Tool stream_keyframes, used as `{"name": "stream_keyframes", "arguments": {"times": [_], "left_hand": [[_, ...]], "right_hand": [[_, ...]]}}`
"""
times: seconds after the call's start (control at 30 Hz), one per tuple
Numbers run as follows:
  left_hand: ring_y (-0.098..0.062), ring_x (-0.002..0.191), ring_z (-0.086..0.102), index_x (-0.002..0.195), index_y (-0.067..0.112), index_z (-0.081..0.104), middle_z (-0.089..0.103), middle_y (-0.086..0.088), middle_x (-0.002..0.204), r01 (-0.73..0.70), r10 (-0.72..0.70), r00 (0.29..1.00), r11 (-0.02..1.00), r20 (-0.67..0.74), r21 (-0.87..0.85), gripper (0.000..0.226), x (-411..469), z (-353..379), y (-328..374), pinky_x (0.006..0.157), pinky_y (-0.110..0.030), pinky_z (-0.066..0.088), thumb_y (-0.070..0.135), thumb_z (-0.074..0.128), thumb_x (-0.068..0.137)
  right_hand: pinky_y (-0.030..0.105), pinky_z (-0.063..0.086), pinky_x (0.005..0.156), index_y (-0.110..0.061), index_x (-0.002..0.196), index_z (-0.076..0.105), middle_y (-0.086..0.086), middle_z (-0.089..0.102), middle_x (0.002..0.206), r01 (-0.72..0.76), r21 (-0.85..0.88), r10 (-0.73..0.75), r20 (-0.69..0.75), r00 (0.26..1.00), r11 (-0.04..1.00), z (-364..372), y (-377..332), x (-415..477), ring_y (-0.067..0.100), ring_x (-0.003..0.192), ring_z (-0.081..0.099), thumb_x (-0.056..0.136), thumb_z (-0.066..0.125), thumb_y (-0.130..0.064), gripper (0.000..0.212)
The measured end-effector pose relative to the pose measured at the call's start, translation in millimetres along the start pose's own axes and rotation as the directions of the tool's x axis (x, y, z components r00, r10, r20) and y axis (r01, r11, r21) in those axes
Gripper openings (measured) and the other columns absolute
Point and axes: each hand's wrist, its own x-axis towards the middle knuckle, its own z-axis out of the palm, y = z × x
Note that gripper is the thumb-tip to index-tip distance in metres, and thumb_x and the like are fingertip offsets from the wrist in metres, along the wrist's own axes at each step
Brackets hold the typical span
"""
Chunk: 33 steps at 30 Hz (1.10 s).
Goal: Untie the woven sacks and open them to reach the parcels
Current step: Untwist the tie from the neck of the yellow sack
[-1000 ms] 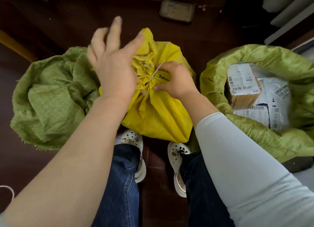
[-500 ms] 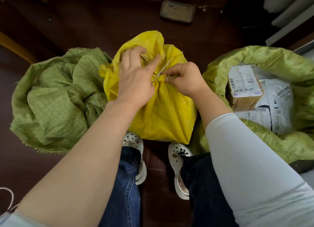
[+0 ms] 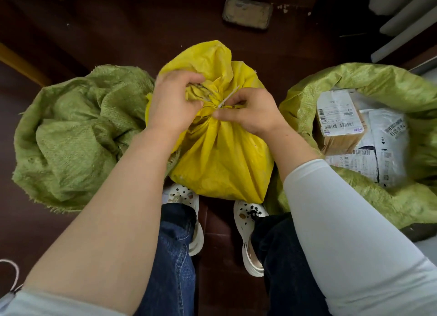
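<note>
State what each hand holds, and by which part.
The left hand grips the yellow sack by its bunched neck, above the white tie. The right hand pinches that tie's lower end at the neck.

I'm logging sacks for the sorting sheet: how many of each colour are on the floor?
Yellow: 1, the tied yellow sack
Green: 2, the left green sack and the open right green sack
Total: 3 sacks
</note>
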Motion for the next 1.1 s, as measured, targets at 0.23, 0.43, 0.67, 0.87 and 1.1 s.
{"name": "stream_keyframes", "arguments": {"times": [0.23, 0.43, 0.67, 0.87, 1.1], "left_hand": [[-0.007, 0.072, 0.059, 0.09, 0.02, 0.074, 0.064, 0.019, 0.077, -0.322, 0.314, 0.924, 0.947, -0.22, -0.002, 0.014, -19, -22, 59, 0.075, -0.022, 0.045, 0.019, 0.064, 0.079], [-0.031, 0.099, 0.061, 0.098, 0.013, 0.074, 0.069, -0.011, 0.104, -0.061, 0.05, 0.995, 0.987, 0.082, 0.148, 0.017, -15, 4, 37, 0.088, -0.04, 0.047, 0.015, 0.065, 0.083], [-0.033, 0.098, 0.06, 0.1, 0.012, 0.073, 0.067, -0.014, 0.105, -0.014, 0.015, 1.0, 0.987, -0.002, 0.162, 0.019, -10, 14, 30, 0.086, -0.041, 0.045, 0.016, 0.062, 0.085], [-0.031, 0.09, 0.063, 0.093, 0.008, 0.074, 0.067, -0.014, 0.098, -0.005, 0.005, 1.0, 1.0, -0.016, 0.02, 0.017, -10, 20, 23, 0.082, -0.04, 0.049, 0.013, 0.07, 0.078], [-0.034, 0.09, 0.062, 0.09, 0.003, 0.074, 0.067, -0.018, 0.096, -0.046, 0.046, 0.999, 0.999, -0.012, -0.017, 0.017, -12, 28, 23, 0.08, -0.041, 0.048, 0.009, 0.067, 0.075]], "right_hand": [[0.03, 0.043, 0.076, -0.005, 0.095, 0.071, 0.011, 0.07, 0.097, 0.053, -0.008, -0.053, -0.134, 0.99, 0.999, -4, 2, 2, 0.016, 0.086, 0.058, 0.076, 0.074, -0.022, 0.026], [0.025, 0.04, 0.09, -0.016, 0.142, 0.034, 0.004, 0.049, 0.133, 0.177, -0.034, -0.181, -0.195, 0.964, 0.984, -4, -4, 3, 0.007, 0.103, 0.051, 0.069, 0.079, -0.019, 0.085], [0.04, 0.051, 0.082, -0.011, 0.105, 0.067, 0.011, 0.069, 0.095, 0.166, -0.227, -0.201, -0.141, 0.97, 0.96, 4, -12, 1, 0.03, 0.086, 0.065, 0.084, 0.064, -0.017, 0.023], [0.03, 0.044, 0.073, -0.022, 0.099, 0.068, 0.003, 0.066, 0.107, 0.057, -0.425, -0.122, -0.129, 0.984, 0.903, -1, -18, 0, 0.025, 0.104, 0.059, 0.087, 0.059, -0.03, 0.017], [0.028, 0.037, 0.067, -0.022, 0.091, 0.068, 0.001, 0.066, 0.104, 0.037, -0.407, -0.102, -0.139, 0.985, 0.912, -2, -22, -3, 0.025, 0.101, 0.058, 0.081, 0.055, -0.022, 0.016]]}}
